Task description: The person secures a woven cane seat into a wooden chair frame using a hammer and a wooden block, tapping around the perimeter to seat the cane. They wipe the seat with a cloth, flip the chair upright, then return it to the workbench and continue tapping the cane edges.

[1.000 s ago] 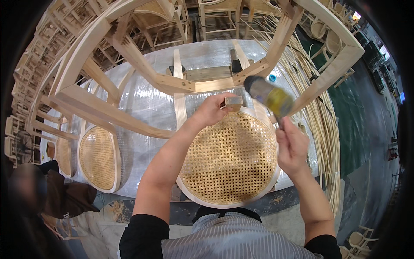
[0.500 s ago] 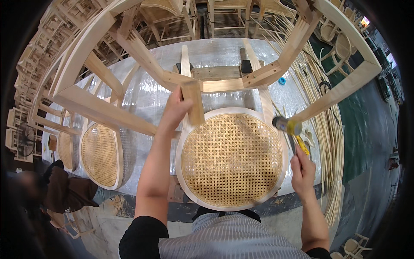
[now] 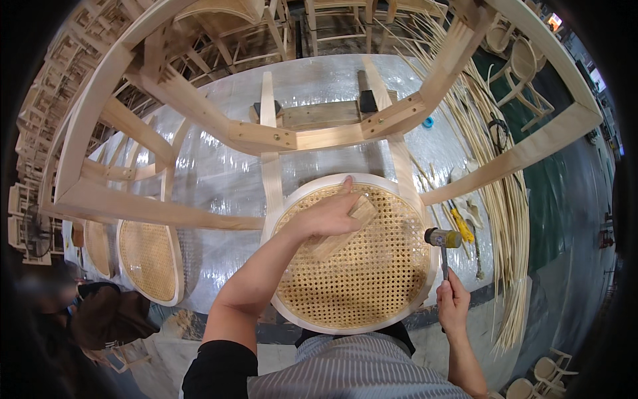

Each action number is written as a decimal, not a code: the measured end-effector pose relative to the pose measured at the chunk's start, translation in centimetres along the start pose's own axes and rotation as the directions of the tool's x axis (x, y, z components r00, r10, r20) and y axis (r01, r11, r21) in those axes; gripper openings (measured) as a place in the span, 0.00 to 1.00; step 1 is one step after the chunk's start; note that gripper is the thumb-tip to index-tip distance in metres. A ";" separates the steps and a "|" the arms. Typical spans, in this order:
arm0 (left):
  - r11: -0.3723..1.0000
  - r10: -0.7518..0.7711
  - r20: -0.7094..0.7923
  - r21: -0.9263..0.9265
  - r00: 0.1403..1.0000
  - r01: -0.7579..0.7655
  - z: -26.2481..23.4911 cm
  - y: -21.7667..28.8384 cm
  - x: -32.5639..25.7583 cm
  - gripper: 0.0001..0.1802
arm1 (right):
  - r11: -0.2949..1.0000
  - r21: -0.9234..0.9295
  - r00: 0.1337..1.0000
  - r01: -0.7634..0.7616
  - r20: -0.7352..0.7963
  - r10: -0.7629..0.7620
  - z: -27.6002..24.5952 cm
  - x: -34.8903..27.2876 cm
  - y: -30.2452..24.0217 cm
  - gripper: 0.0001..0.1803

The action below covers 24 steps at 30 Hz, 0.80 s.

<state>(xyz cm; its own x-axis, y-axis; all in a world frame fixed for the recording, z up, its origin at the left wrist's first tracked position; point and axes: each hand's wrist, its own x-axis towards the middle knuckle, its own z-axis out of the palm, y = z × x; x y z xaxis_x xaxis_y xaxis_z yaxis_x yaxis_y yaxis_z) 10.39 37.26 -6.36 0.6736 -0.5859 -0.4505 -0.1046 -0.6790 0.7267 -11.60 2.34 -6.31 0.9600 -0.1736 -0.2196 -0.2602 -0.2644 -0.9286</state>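
Observation:
My left hand (image 3: 324, 218) grips a wooden block (image 3: 333, 245) above the far part of a round woven-cane panel (image 3: 372, 286) in a pale wooden rim. One of its fingers stretches to the rim's far edge. In my right hand (image 3: 453, 307) is the handle of a mallet (image 3: 443, 238), its head black at one end and yellow at the other, just off the rim's right side. The panel belongs to a wooden chair frame (image 3: 325, 138), whose legs and rails arch over the far side of the table.
A plastic-covered table (image 3: 219, 249) lies beneath. Long cane strips (image 3: 512, 266) run down its right side, near a yellow-handled tool (image 3: 462, 226) and a blue tape roll (image 3: 428, 122). More cane panels (image 3: 151, 253) stand left. A person in a dark cap (image 3: 113, 316) is at lower left.
My left hand has brought the block from the chair's lower rail down over the cane panel, turning it. The right hand with the mallet has come lower and slightly left.

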 end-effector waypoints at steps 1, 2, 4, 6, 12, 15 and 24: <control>0.999 -0.034 0.029 0.021 0.999 0.034 0.1 0.7 0.4 0.38 | 1.000 0.007 1.000 0.000 -0.009 0.000 -0.5 0.1 0.1 0.23; 0.999 -0.016 0.019 0.034 1.000 0.016 0.6 1.1 0.9 0.37 | 1.000 0.015 1.000 0.000 -0.020 0.000 -1.0 0.1 0.4 0.23; 0.998 0.018 -0.005 0.058 1.000 -0.018 1.8 2.0 1.8 0.35 | 1.000 0.026 0.999 -0.005 -0.038 0.006 -2.4 0.4 1.1 0.23; 0.995 -0.008 -0.001 0.102 1.000 0.008 2.8 4.0 2.6 0.32 | 0.999 0.032 0.998 -0.042 -0.047 0.043 -4.1 0.6 1.9 0.23; 0.994 -0.092 0.042 0.071 0.995 0.088 5.7 10.2 3.4 0.29 | 0.977 0.174 0.992 -0.120 -0.018 0.125 -10.2 4.0 4.4 0.23; 0.999 -0.043 -0.086 -0.012 0.995 0.042 9.7 12.4 2.7 0.29 | 0.980 0.151 0.991 -0.132 0.040 0.127 -13.7 6.4 5.6 0.23; 0.862 -0.280 -0.237 -0.488 0.930 0.135 24.2 21.6 11.0 0.46 | 0.963 -0.008 0.882 -0.268 0.400 0.248 -15.4 14.3 10.1 0.19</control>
<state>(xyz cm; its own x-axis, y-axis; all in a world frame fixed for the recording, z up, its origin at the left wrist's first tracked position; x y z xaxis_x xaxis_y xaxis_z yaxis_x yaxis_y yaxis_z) -2.17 5.46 -8.13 0.8293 -0.2502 -0.4996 0.3579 -0.4488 0.8188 -2.06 -17.37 -14.21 0.8235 0.1611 -0.5439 -0.5084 -0.2155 -0.8337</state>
